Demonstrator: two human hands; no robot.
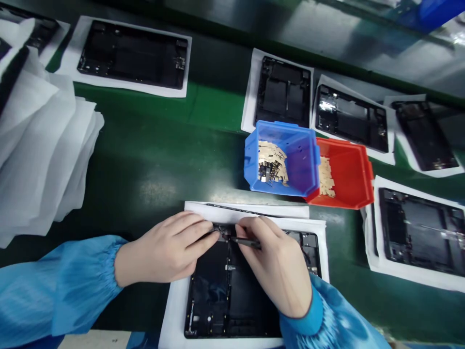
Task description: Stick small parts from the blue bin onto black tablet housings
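Black device housing (241,295), on the near side of the blue bin (302,162), seems stiff but fragile, best held by its rim; the right hand (278,259) pinches a dark tool (246,242), the left hand's (163,252) grip being indiscernible.

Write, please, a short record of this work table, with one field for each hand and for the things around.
Left hand: at the upper edge of the black panel
Right hand: holds a dark slim tool, tip at the panel's upper part
Under panel: white sheet
Blue bin: small pale and dark pieces
Red bin: pale pieces
Surface: green table
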